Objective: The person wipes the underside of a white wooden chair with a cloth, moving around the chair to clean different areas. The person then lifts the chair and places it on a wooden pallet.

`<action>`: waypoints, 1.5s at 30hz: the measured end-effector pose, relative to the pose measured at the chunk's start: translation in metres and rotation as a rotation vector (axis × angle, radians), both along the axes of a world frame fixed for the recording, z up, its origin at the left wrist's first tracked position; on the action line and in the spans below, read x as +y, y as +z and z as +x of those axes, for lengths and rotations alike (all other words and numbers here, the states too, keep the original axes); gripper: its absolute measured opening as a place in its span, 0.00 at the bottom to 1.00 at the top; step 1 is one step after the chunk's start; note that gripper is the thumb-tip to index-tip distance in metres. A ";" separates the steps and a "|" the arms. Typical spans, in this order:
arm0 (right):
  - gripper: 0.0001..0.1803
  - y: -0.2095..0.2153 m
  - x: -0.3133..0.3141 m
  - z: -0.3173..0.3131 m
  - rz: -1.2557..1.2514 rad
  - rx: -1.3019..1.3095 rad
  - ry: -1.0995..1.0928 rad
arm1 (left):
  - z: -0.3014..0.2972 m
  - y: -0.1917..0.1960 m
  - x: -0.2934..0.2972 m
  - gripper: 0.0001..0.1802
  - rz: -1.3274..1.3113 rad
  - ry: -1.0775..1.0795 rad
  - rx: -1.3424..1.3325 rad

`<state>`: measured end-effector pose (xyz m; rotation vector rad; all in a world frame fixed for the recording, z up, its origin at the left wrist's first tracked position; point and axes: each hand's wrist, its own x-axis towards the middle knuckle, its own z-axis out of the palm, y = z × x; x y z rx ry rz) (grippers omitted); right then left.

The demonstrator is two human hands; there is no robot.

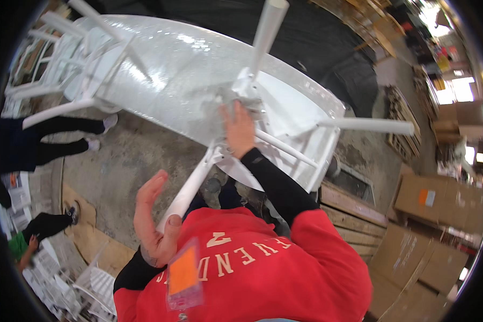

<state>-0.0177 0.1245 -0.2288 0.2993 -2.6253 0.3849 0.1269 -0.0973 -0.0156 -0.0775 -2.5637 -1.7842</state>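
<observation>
A white chair rests upside down on a long surface covered in clear, shiny plastic, its legs pointing up and outward. My right hand reaches over the chair's underside, fingers stretched forward over what looks like a grey cloth pressed against the frame near a leg joint. Motion blurs the fingertips and the cloth. Beside the near chair leg, my left hand is raised in front of my body, with thumb and fingers apart and nothing in it.
More white chairs stand at the surface's far left end. Two other people's legs show at the left. White slatted chairs are at lower left. Cardboard boxes and wooden planks lie to my right.
</observation>
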 end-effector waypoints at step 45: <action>0.27 -0.062 0.257 0.210 -0.624 -0.568 -0.567 | 0.006 -0.009 0.000 0.25 -0.149 0.024 -0.208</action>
